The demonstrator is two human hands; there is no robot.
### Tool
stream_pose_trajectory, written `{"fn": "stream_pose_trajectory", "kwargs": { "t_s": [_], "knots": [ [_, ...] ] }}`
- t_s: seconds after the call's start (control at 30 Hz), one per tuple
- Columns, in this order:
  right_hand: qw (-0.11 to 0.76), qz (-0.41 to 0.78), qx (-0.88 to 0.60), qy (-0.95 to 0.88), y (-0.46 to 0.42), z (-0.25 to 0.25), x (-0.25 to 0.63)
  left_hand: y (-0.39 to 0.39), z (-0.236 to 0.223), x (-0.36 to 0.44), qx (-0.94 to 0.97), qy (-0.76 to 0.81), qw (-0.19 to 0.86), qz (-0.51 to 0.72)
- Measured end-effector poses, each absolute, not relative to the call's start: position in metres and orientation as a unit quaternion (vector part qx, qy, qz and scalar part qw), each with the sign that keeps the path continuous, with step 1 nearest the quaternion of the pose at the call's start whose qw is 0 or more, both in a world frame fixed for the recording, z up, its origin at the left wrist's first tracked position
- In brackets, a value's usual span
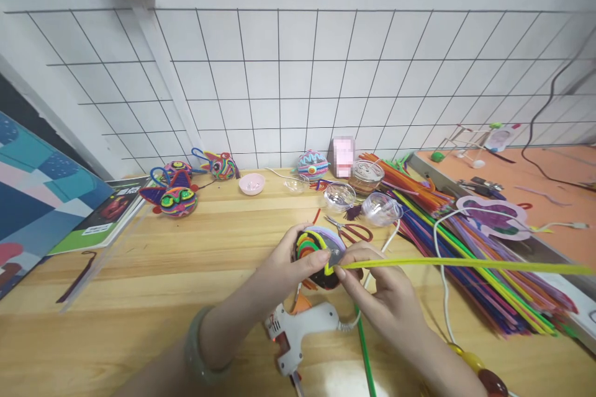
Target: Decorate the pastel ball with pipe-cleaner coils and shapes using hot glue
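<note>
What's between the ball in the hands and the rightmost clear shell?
Red-handled scissors lie between the ball and that clear shell, as the head view shows.

Wood tbl (153,298) carries 1 glue gun (313,324), scissors (343,231), sm. pink bowl (252,184), mag. (105,214) & pipe cleaners (470,267).

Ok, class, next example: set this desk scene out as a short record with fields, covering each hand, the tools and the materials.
Left hand: holding a round piece with coloured bands
Right hand: pinching a yellow strip beside the round piece
Yellow strip: bent at the round piece, long part reaching right
Tools: white glue gun lying nearer the wearer than the round piece; scissors beyond the right hand
Materials: bundled coloured strips at right
Container: pink bowl near the wall
</note>
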State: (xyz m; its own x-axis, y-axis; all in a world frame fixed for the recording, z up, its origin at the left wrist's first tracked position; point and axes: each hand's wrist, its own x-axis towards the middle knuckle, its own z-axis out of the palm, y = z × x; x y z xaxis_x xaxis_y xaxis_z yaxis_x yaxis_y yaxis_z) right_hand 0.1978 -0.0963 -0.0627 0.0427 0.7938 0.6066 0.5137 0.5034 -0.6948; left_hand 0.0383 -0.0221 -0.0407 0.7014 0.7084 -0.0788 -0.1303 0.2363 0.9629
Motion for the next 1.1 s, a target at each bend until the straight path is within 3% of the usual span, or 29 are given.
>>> {"fn": "stream_pose_trajectory", "kwargs": {
  "t_s": [1.1],
  "knots": [
    [0.532,0.135,-0.478,-0.686,-0.0960,-0.0601,0.1959,-0.0174,-0.0418,0.0347,0.526,0.219,0.778,0.264]
  ]
}}
